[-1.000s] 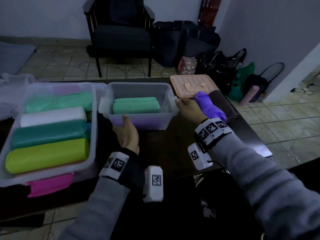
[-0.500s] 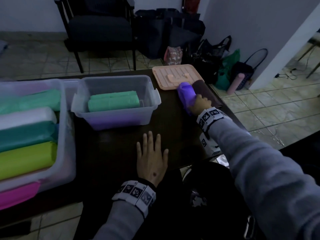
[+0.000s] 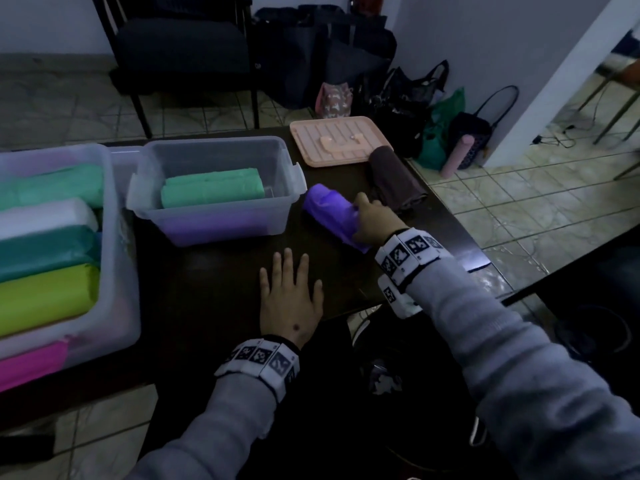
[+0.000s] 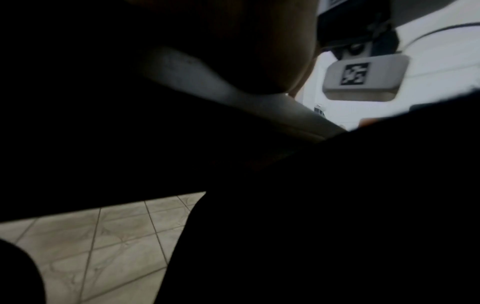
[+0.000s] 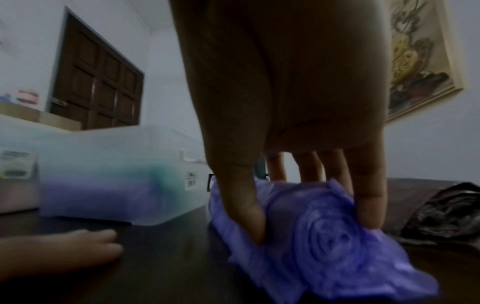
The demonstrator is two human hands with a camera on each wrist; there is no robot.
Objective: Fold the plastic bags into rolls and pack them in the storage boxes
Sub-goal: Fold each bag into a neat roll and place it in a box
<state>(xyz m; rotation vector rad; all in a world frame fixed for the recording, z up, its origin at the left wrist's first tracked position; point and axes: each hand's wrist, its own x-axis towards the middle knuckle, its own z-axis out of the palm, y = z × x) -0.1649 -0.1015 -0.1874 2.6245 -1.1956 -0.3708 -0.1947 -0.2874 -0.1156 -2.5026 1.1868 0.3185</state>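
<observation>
Right now our right hand point(image 3: 372, 221) grips the purple bag roll point(image 3: 330, 209) on the dark table point(image 3: 214, 292), thumb point(image 5: 242, 207) on one side and fingers point(image 5: 369, 197) on the other, pinching it near the end that faces us. In the right wrist view we see the spiral of rolled plastic at that end, and the roll's underside seems to meet the tabletop. The roll lies just to the right of the small clear storage box point(image 3: 214, 188), which holds a green roll point(image 3: 211, 188) over a purple layer at its bottom. Our left hand point(image 3: 291, 299) rests flat on the table, fingers straight and slightly spread, holding nothing; its wrist view is mostly dark. At the far left stands the large clear box point(image 3: 117, 258) with green, white, teal and yellow-green rolls side by side, and a pink roll point(image 3: 31, 367) lies against its near side. Behind the purple roll we see a brown roll point(image 3: 394, 180) and a peach lid point(image 3: 339, 140), touching each other.
</observation>
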